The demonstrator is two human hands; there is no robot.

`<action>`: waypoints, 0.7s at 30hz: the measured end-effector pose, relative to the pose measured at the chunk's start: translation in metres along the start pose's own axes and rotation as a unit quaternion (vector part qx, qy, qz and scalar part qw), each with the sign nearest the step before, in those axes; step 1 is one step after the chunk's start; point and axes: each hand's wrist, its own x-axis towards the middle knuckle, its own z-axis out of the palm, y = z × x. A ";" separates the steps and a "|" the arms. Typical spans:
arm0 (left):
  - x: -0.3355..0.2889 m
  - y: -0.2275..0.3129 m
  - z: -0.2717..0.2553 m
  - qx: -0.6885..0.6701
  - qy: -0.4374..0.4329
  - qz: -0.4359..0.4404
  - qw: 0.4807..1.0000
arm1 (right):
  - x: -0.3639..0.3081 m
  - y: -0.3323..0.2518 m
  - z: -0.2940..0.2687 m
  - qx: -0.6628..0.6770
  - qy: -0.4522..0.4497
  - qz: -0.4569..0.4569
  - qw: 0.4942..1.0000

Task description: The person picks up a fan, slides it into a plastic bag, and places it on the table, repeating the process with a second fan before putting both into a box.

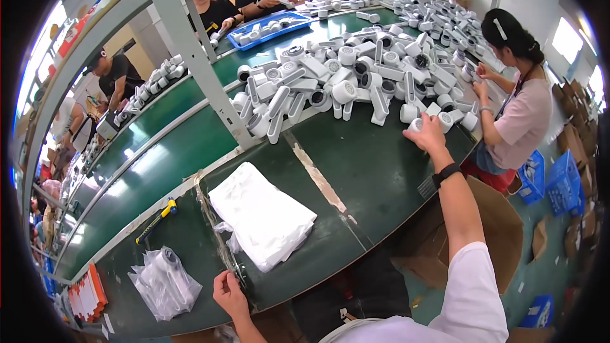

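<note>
On white part (416, 125), right hand (427, 134)

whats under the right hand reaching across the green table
The right hand rests on a white cylindrical part at the edge of the heap of white parts on the green table. The hand covers most of that part.

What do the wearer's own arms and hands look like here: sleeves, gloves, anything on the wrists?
Both hands are bare, no gloves. The right hand has a black band on its wrist and a short white sleeve above a bare forearm. The left hand shows no wristwear or sleeve.
</note>
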 end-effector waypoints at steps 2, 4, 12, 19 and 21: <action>0.000 0.001 0.001 -0.002 0.002 0.000 1.000 | 0.005 0.004 0.006 0.019 -0.010 0.002 1.000; -0.002 0.004 0.002 -0.006 0.005 -0.004 1.000 | -0.001 -0.001 0.006 0.038 -0.023 0.003 0.999; 0.000 0.003 -0.003 0.003 0.017 0.008 1.000 | -0.088 -0.044 -0.003 0.133 -0.176 -0.181 0.958; 0.000 0.052 0.028 0.045 -0.032 0.132 0.990 | -0.084 -0.025 -0.015 -0.059 -0.125 -0.297 0.945; -0.007 0.100 0.053 0.116 -0.111 0.249 0.955 | -0.087 -0.022 -0.009 -0.037 -0.093 -0.319 0.942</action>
